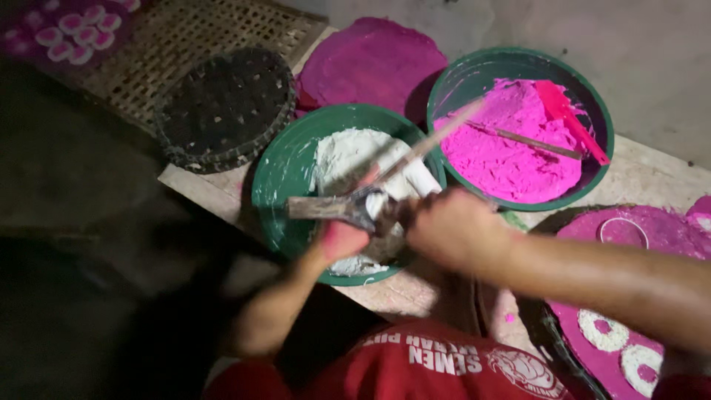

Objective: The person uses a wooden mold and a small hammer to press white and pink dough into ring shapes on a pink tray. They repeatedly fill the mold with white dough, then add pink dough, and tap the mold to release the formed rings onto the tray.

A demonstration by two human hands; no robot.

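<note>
My left hand (343,235), stained pink, grips a flat wooden paddle (318,207) over a green basin (278,185) of white paste (348,152). My right hand (452,230) is closed on a long thin stick (437,141) that slants up toward a second green basin (592,104) filled with bright pink paste (503,148). The stick and the paddle meet between my hands. A pink plastic scraper (566,118) and another thin stick (529,139) lie in the pink paste.
A round dark woven tray (226,107) sits left of the basins on a woven mat (185,37). A magenta disc (370,59) lies behind. At right, a pink tray (644,222) holds white rings (601,330). A wooden board (644,178) carries the basins.
</note>
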